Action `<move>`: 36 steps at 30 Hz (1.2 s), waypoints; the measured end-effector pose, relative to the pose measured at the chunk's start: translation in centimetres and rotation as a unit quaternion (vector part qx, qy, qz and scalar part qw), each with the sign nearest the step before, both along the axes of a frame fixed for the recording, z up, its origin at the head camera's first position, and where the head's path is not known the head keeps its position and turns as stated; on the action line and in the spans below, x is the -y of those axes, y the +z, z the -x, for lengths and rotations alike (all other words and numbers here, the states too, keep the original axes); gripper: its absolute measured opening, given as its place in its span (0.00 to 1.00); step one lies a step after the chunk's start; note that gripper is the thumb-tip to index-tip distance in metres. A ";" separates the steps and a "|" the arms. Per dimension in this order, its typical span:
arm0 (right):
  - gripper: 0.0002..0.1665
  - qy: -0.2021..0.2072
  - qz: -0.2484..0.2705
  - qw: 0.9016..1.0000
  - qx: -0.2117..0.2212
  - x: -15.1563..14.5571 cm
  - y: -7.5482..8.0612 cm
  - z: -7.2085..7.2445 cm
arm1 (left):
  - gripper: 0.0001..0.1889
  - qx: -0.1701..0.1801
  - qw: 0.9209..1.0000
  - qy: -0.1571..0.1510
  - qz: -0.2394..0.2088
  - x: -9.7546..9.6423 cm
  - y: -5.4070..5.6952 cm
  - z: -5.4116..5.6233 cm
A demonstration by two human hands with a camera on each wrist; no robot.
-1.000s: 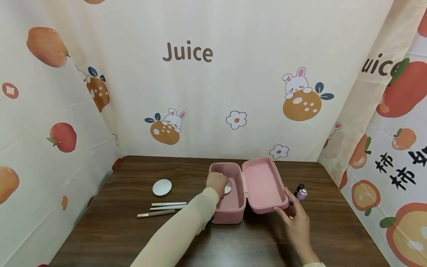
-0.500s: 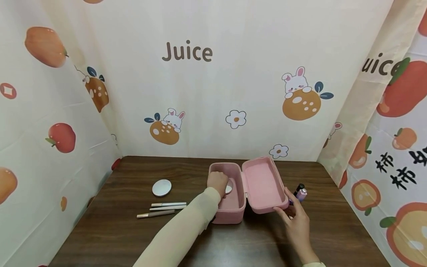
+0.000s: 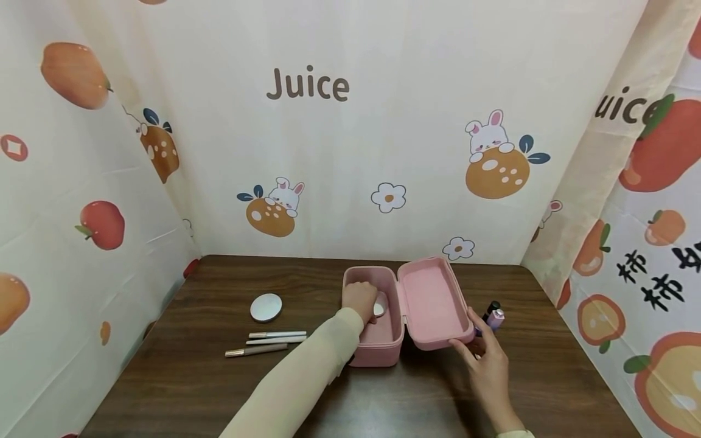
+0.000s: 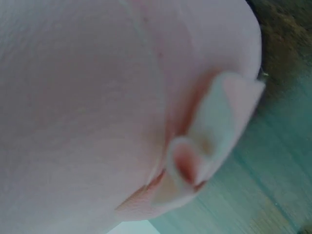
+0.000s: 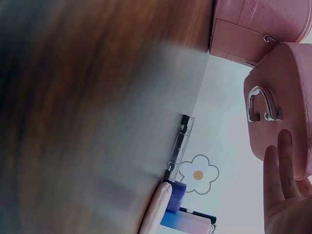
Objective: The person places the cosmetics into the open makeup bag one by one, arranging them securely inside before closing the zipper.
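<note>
A pink makeup case [image 3: 375, 356] stands with its lid [image 3: 435, 301] swung out to the right. My left hand [image 3: 358, 299] reaches inside the case and grips a small round pink-and-white disc [image 3: 380, 305]; its kind is unclear, and most of the fingers are hidden. The left wrist view is blurred, with a large pink surface [image 4: 83, 112] filling much of it. My right hand [image 3: 487, 371] holds the lid by its near right corner. Seen in the right wrist view, fingers [image 5: 285, 161] lie along the lid's outer face, below its silver handle [image 5: 263, 103].
Left of the case are a round white compact [image 3: 266, 308] and several slim makeup pens, including a brown one [image 3: 256, 351]. Behind my right hand stand a black-capped tube [image 3: 493, 308] and a pink-purple lipstick [image 3: 495, 320]. Printed curtains enclose the wooden table [image 3: 181, 377].
My left hand has shifted slightly right inside the case, and the disc has moved with it. My right hand and the lid stay in place.
</note>
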State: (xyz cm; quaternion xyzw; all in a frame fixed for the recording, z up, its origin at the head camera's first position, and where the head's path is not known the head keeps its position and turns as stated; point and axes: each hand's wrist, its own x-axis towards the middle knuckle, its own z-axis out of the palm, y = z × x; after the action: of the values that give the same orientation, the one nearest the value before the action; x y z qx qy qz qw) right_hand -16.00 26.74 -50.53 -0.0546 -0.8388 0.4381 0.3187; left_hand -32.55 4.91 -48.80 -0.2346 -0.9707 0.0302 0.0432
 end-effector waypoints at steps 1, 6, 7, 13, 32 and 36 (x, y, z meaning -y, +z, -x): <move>0.45 0.001 0.000 1.000 -0.001 0.1 0.0 0.0 | 0.22 0.007 1.000 0.001 -0.010 0.0 -0.1 -0.1; 0.45 0.008 0.000 1.000 -0.007 0.4 -0.1 0.2 | 0.22 0.020 0.999 0.005 -0.036 0.2 -0.4 -0.2; 0.45 0.009 0.001 1.000 -0.008 0.4 -0.1 0.2 | 0.22 0.018 0.999 0.005 -0.034 0.3 -0.4 -0.2; 0.44 0.015 0.012 1.000 -0.015 0.7 0.0 0.1 | 0.17 -0.009 0.999 -0.016 -0.040 0.5 0.0 -0.3; 0.45 -0.004 -0.001 1.000 -0.013 0.1 0.2 0.2 | 0.43 0.065 0.896 0.157 -0.410 19.7 -1.3 0.1; 0.45 -0.001 -0.003 1.000 -0.010 0.1 0.3 0.1 | 0.47 0.085 0.910 0.181 -0.363 22.2 -2.9 -0.7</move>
State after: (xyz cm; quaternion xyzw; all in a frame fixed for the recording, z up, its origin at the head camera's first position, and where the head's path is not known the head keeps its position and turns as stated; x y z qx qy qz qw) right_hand -16.10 26.69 -50.28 -0.0495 -0.8370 0.4355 0.3276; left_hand -31.87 -17.28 -51.73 -0.0245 -0.9405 -0.3371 0.0366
